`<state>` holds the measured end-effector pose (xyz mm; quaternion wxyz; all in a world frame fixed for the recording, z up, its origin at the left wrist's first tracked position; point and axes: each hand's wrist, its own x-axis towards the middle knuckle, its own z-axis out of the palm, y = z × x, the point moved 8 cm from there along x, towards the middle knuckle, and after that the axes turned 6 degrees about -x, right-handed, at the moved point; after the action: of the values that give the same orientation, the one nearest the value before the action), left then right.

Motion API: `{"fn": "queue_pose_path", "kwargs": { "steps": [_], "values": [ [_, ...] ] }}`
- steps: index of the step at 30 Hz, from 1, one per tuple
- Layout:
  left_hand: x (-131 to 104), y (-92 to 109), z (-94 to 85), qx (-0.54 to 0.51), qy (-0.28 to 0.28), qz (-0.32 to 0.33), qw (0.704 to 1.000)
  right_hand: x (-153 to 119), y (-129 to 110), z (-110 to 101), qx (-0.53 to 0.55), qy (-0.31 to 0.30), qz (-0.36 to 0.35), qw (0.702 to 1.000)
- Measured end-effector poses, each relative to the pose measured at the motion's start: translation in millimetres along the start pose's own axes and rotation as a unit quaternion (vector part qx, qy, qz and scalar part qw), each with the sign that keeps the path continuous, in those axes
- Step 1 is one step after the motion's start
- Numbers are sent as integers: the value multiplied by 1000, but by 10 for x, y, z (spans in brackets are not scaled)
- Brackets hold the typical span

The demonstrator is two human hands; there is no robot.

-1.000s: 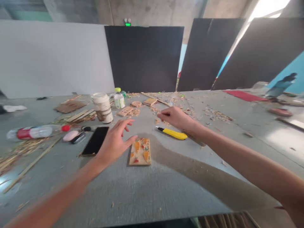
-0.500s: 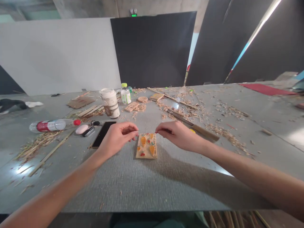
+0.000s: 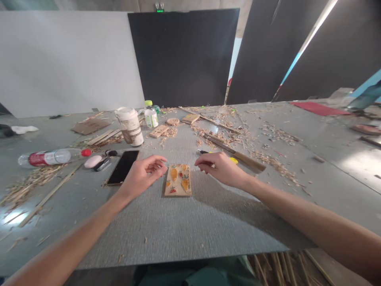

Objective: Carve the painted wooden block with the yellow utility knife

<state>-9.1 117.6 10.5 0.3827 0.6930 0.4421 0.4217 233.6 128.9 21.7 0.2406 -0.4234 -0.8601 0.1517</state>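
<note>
A small carved wooden plaque (image 3: 178,186) with orange fruit shapes, green leaf bits and red berries lies flat on the grey table. My left hand (image 3: 145,172) hovers at its left edge, thumb and forefinger parted, nothing visible between them. On the other side, my right hand (image 3: 218,167) is held just off the plaque's upper right corner with loosely bent fingers, and I see nothing in it. A black-handled tool with yellow parts (image 3: 233,160) lies partly hidden behind the right hand. Left of my left hand is a black phone (image 3: 122,169).
Behind stand a paper cup (image 3: 131,129) and a green-capped bottle (image 3: 151,117). A red-capped plastic bottle (image 3: 49,158) lies at left near a pink oval item (image 3: 93,161). Wood shavings, carved pieces and a split bamboo strip (image 3: 247,159) are scattered beyond the hands.
A fine thread-like strand between my fingertips no longer shows. Both hands have loosened and moved slightly apart. The whole view has shifted a little; the plaque stays on the table.
</note>
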Motion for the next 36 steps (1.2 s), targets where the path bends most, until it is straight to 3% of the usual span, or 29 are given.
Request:
{"fn": "queue_pose_path", "kwargs": {
  "steps": [4, 14, 25, 30, 36],
  "values": [
    [-13, -19, 67, -27, -20, -12, 999, -39, 15, 63, 2, 1, 1, 1000],
    [78, -343, -271, -100, 94, -58, 989, 3, 379, -291, -46, 104, 9, 994],
    [66, -498, -199, -161, 92, -136, 973, -76, 134, -212, -233, 118, -169, 950],
    [71, -566, -200, -161, 92, -143, 972, -86, 82, -172, -275, 130, -195, 932],
    [65, -537, -133, -141, 78, -140, 977, -80, 138, -215, -278, 143, -179, 933]
  ]
}}
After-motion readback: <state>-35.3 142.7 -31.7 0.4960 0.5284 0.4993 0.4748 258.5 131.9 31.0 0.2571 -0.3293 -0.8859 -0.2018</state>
